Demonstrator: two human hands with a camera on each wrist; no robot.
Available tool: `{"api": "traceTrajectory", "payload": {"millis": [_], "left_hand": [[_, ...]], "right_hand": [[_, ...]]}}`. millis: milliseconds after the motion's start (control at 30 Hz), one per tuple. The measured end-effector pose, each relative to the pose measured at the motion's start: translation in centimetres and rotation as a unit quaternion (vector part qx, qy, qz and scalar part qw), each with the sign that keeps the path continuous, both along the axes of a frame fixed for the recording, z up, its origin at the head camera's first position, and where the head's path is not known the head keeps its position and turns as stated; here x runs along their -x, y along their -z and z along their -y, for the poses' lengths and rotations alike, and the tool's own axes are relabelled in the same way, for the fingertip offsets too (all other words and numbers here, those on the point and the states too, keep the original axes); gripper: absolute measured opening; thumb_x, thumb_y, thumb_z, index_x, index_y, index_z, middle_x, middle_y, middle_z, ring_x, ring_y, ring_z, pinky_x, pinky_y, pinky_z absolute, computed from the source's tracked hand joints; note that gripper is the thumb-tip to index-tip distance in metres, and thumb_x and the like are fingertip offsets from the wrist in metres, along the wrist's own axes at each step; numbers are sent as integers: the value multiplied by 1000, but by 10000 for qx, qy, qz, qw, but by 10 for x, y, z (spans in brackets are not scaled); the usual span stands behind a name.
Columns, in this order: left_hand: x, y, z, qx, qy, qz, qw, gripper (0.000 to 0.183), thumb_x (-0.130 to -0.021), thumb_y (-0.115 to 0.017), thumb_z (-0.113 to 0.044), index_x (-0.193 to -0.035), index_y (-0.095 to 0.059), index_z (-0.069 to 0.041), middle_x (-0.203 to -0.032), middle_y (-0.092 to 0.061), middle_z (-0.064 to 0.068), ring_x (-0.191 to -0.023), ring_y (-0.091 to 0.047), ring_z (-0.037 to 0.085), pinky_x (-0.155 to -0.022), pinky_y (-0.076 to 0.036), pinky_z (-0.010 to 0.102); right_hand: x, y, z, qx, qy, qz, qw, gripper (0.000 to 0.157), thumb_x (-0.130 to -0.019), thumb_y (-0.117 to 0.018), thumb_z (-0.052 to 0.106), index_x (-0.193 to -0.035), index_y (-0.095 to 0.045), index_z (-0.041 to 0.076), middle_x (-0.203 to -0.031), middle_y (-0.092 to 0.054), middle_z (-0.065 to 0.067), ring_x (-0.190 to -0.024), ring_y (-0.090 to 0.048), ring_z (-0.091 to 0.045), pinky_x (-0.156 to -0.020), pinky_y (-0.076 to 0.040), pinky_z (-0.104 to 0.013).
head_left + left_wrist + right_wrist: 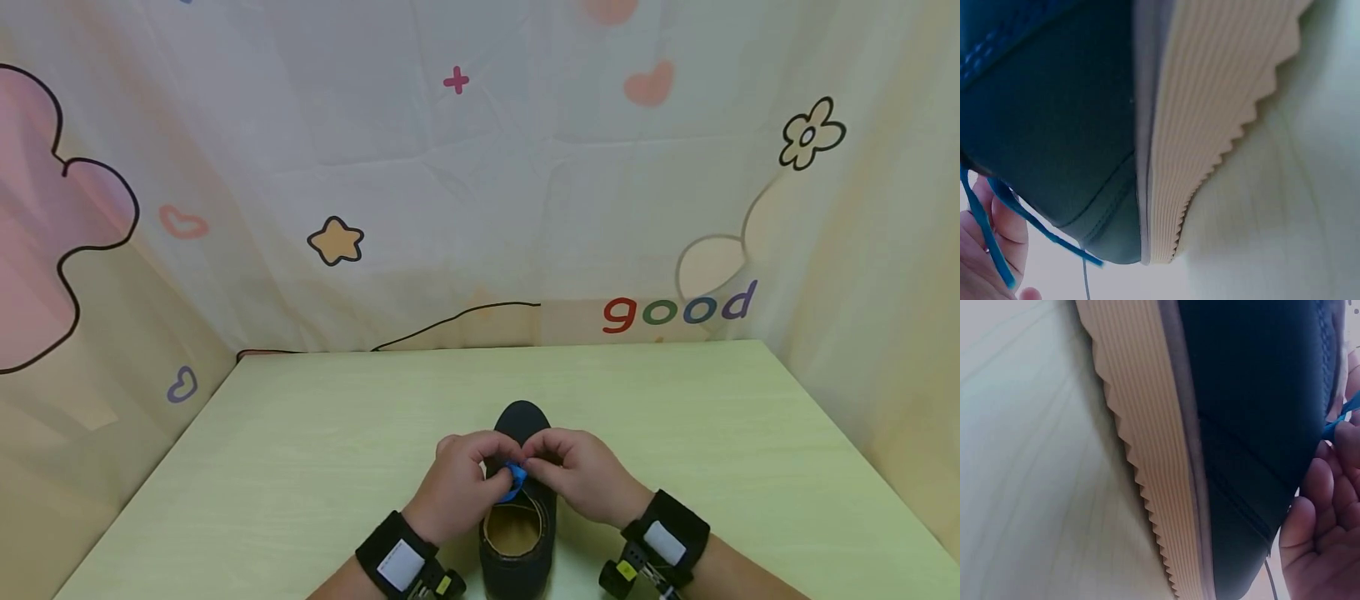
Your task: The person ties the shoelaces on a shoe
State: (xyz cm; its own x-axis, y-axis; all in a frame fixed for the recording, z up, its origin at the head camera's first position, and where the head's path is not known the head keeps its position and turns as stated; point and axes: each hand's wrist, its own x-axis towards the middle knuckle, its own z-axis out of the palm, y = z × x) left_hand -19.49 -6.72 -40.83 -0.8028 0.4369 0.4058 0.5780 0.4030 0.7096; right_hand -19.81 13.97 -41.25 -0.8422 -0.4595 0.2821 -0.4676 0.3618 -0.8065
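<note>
A dark shoe (519,573) stands on the table with its toe pointing away from me. Its blue shoelace (515,481) is bunched over the tongue, above the round opening. From the left, my left hand (463,482) pinches the lace between thumb and forefinger. My right hand (592,473) meets it from the other side, fingertips almost touching the left ones and pinching the lace too. Two blue lace ends (1047,232) hang loose in the left wrist view. The right wrist view shows lace (1340,422) at the right fingertips. The fingers hide the exact shape of the lace.
The pale green table (322,450) spreads around the shoe. Behind it hangs a printed curtain (495,208), which also runs along both sides. Each wrist wears a black strap (667,533) with a small camera. The shoe's ridged beige sole (1141,412) rests on the tabletop.
</note>
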Motion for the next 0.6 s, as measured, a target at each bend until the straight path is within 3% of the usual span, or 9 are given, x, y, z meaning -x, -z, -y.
{"api": "traceTrajectory", "payload": {"millis": [167, 300, 600], "left_hand": [[4, 3, 3, 27, 27, -140, 9999, 17, -90, -72, -15, -93, -74, -32, -86, -63, -19, -82, -56, 4, -90, -30, 52], [5, 3, 5, 53, 3, -137, 9999, 17, -91, -71, -17, -90, -73, -34, -83, -59, -17, -81, -54, 8, -88, -29, 50], [3, -1, 6, 190, 150, -250, 9994, 15, -89, -68, -8, -88, -71, -23, -84, -62, -17, -78, -57, 3, -87, -34, 47]], "right_hand": [[2, 3, -1, -102, 24, -64, 9999, 5, -97, -64, 13, -96, -66, 17, -84, -61, 3, -72, -52, -15, -58, -40, -24], [2, 3, -1, -31, 54, -5, 10000, 5, -97, -64, 16, -93, -65, 17, -83, -61, 3, -74, -54, -15, -61, -43, -25], [2, 1, -1, 632, 81, 554, 9964, 4, -92, -66, 8, -92, -64, 5, -81, -63, -5, -76, -55, -19, -64, -46, -26]]}}
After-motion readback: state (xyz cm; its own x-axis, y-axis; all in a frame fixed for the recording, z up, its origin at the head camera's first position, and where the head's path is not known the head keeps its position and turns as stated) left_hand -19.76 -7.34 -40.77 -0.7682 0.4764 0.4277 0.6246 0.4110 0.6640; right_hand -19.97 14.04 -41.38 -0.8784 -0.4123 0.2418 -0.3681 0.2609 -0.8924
